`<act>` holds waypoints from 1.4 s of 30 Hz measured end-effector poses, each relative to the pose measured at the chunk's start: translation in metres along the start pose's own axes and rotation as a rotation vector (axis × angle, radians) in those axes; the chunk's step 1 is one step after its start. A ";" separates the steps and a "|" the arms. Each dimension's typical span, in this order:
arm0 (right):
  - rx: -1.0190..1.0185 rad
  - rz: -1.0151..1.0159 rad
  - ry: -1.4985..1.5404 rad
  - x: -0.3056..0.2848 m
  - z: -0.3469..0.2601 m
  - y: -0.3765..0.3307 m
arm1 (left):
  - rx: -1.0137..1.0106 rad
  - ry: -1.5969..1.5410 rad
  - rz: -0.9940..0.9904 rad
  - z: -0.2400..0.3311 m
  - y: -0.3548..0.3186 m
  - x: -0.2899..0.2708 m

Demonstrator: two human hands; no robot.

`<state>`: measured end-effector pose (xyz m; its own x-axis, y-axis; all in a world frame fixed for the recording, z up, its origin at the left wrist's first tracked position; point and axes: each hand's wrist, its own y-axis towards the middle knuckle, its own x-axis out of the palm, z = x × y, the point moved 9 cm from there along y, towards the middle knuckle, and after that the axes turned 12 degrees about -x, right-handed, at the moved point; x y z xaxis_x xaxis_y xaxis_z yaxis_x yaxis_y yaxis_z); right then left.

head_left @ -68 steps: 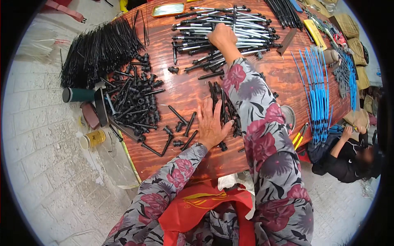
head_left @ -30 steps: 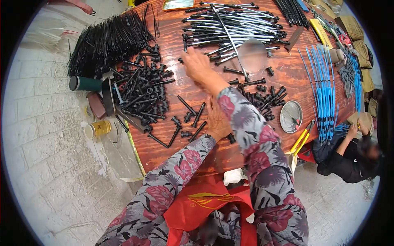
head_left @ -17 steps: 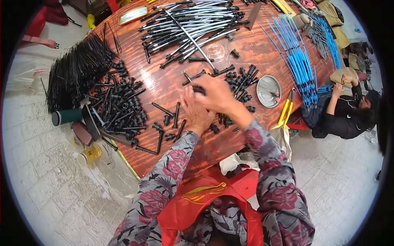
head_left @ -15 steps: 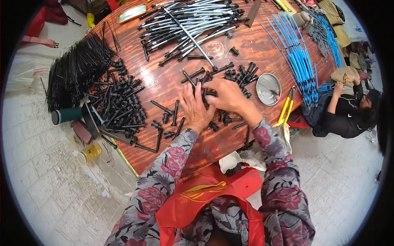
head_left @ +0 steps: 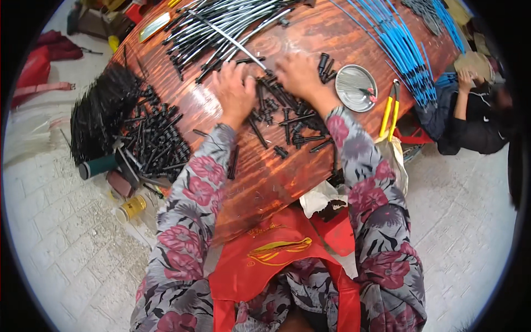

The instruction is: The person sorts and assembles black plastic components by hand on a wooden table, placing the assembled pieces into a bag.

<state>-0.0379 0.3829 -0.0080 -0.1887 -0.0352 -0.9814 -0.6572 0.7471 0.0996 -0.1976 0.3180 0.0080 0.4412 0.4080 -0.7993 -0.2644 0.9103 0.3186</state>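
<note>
Left of the metal dish (head_left: 349, 83), my left hand (head_left: 234, 91) is loosely spread, my right hand (head_left: 301, 76) grasps I cannot tell what, and gathering black fittings (head_left: 287, 123) seems the step, calling for inward closing.

Two bare hands reach over scattered black fittings on a red-brown wooden table.

The left hand (head_left: 234, 93), fingers spread, is just left of the loose black fittings (head_left: 271, 102); the right hand (head_left: 301, 76), palm down with fingers apart, is beside them on the other side. Beyond the hands lies a pile of silver rods with black ends (head_left: 249, 19), one rod slanting across the top. A heap of black fittings (head_left: 157, 141) sits to the left next to a bundle of thin black strands (head_left: 102, 113). To the right are a round metal dish (head_left: 347, 95), yellow-handled pliers (head_left: 386, 113) and a bundle of blue strips (head_left: 406, 61).
</note>
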 end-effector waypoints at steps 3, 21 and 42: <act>-0.154 0.170 0.173 -0.017 -0.013 -0.032 | 0.009 -0.030 -0.056 0.006 0.019 0.016; 0.004 0.305 0.164 -0.023 -0.007 -0.083 | -0.098 -0.019 -0.276 0.006 -0.063 0.011; -0.135 0.175 0.219 -0.038 -0.035 -0.263 | 0.105 -0.010 -0.588 0.099 -0.174 -0.037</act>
<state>0.1170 0.1646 0.0091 -0.4507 -0.0672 -0.8901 -0.6892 0.6600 0.2991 -0.0835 0.1516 0.0325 0.4964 -0.1666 -0.8520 0.1125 0.9855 -0.1271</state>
